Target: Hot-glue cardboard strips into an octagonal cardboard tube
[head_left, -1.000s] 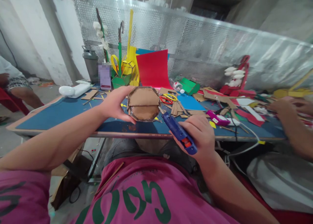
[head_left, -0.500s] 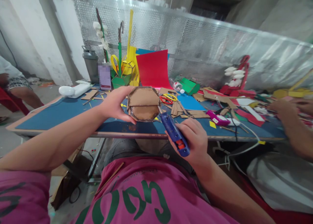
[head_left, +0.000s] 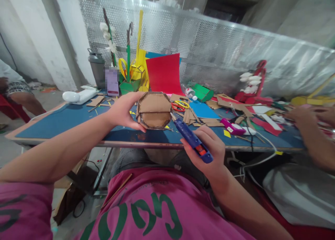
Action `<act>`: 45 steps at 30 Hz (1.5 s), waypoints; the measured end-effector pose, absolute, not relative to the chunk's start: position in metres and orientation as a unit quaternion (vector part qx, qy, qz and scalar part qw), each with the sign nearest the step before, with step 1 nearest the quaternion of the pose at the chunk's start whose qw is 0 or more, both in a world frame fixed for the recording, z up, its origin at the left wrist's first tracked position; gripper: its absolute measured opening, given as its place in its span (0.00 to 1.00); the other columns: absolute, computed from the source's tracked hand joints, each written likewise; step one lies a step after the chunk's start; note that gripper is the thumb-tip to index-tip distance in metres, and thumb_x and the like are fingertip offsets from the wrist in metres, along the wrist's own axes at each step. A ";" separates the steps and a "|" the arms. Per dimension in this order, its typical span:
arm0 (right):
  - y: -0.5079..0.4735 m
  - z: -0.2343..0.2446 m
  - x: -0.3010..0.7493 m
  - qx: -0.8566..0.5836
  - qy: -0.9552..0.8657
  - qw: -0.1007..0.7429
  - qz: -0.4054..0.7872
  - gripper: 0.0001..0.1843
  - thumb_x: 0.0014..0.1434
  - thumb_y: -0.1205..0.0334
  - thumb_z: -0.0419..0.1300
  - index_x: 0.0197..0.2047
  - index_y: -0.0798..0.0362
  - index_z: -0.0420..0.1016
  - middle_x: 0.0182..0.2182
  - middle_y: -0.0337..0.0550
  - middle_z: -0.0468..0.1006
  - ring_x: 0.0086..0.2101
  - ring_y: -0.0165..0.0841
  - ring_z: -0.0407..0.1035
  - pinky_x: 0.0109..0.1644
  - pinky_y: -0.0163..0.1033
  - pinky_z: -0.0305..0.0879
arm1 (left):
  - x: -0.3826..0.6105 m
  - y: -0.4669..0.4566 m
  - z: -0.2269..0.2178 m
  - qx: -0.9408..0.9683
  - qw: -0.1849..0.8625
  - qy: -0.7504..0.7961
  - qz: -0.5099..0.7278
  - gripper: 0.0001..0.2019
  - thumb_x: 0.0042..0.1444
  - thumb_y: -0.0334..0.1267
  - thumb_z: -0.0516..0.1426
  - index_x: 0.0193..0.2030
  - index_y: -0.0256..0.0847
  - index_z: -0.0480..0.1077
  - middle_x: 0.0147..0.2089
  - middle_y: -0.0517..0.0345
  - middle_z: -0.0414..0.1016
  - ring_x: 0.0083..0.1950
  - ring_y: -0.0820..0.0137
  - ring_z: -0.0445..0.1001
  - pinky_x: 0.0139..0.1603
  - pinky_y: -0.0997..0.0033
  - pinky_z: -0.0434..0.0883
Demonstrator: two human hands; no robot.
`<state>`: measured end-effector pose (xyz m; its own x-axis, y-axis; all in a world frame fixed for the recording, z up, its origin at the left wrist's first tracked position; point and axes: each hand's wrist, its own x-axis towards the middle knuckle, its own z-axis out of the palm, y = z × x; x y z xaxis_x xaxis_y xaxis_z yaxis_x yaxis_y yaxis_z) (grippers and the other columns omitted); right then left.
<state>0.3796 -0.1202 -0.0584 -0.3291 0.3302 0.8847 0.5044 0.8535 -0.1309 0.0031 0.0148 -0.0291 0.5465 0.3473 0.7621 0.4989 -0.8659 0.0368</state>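
My left hand (head_left: 122, 111) is closed on the left side of an octagonal brown cardboard piece (head_left: 153, 110), holding it upright above the near edge of the blue table (head_left: 65, 119). My right hand (head_left: 210, 154) grips a blue glue gun (head_left: 191, 138) with an orange trigger. The gun's nozzle points up and left and touches the cardboard's right edge.
Scissors (head_left: 179, 104), cardboard scraps, coloured paper sheets and a pink tool (head_left: 232, 126) litter the table. A red sheet (head_left: 164, 74) and yellow-green paper models stand at the back. Another person's hand (head_left: 305, 116) works at the right. Someone sits far left. A white cable (head_left: 261, 156) hangs off the edge.
My right hand shifted the glue gun slightly, first left and down, then back right, keeping the nozzle at the cardboard's right edge. My left hand and the cardboard stayed still.
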 end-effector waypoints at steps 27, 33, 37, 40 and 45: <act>-0.122 -0.055 0.377 -0.233 -0.791 0.559 0.083 0.11 0.73 0.65 0.74 0.39 0.44 0.81 0.32 0.38 0.81 0.33 0.39 0.75 0.36 0.45 0.68 | 0.000 0.016 -0.031 -0.880 0.107 -0.221 -0.406 0.71 0.39 0.90 0.75 0.81 0.43 0.74 0.69 0.34 0.87 0.66 0.37 0.88 0.71 0.46 0.83; -0.119 -0.059 0.378 -0.234 -0.786 0.563 0.104 0.06 0.74 0.65 0.72 0.44 0.43 0.87 0.36 0.39 0.86 0.36 0.40 0.81 0.39 0.45 0.77 | 0.001 0.014 -0.030 -0.880 0.107 -0.228 -0.403 0.70 0.39 0.91 0.73 0.80 0.43 0.74 0.68 0.35 0.87 0.66 0.37 0.89 0.70 0.45 0.85; -0.119 -0.064 0.384 -0.253 -0.777 0.564 0.120 0.04 0.76 0.57 0.73 0.44 0.43 0.90 0.37 0.42 0.88 0.37 0.42 0.83 0.40 0.46 0.80 | 0.002 0.015 -0.029 -0.877 0.085 -0.239 -0.408 0.71 0.37 0.92 0.73 0.79 0.43 0.76 0.66 0.34 0.88 0.66 0.37 0.89 0.73 0.44 0.83; -0.116 -0.061 0.388 -0.281 -0.748 0.583 0.148 0.10 0.77 0.49 0.73 0.44 0.44 0.92 0.40 0.44 0.92 0.38 0.44 0.86 0.44 0.50 0.84 | 0.001 0.017 -0.029 -0.878 0.077 -0.227 -0.415 0.74 0.30 0.92 0.75 0.78 0.43 0.77 0.65 0.34 0.88 0.65 0.36 0.89 0.72 0.43 0.84; -0.102 -0.049 0.396 -0.297 -0.756 0.555 0.179 0.21 0.76 0.36 0.74 0.42 0.44 0.95 0.37 0.44 0.95 0.38 0.45 0.89 0.43 0.50 0.85 | -0.001 0.019 -0.029 -0.878 0.071 -0.221 -0.418 0.74 0.29 0.92 0.75 0.77 0.43 0.78 0.66 0.34 0.88 0.65 0.35 0.90 0.70 0.44 0.86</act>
